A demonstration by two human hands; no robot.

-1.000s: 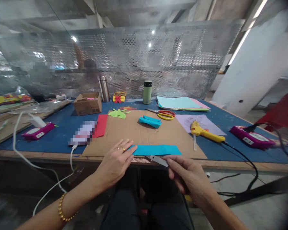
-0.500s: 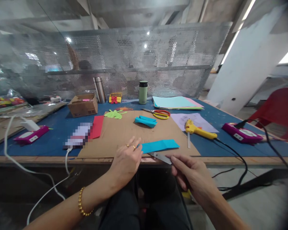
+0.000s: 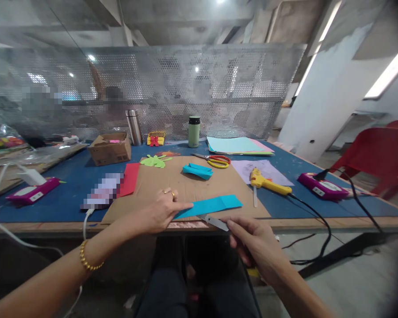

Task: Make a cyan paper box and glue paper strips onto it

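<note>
A strip of bright blue paper lies along the front edge of a brown cardboard sheet. My left hand rests at the strip's left end, its index finger stretched out and pressing on the paper, the other fingers curled. Between the thumb and fingers of my right hand is a silver craft knife, with its narrow tip at the strip's lower edge. Farther back on the cardboard sits a folded blue paper piece.
Scissors, light green paper cutouts and red paper lie around the cardboard. A yellow glue gun with a cable is at right. Behind stand a green tumbler, a steel flask and a small carton.
My left hand has shifted left along the strip, going from a flat hand to one pointing index finger, uncovering the strip's left end. My right hand still holds the knife; the view has shifted slightly.
</note>
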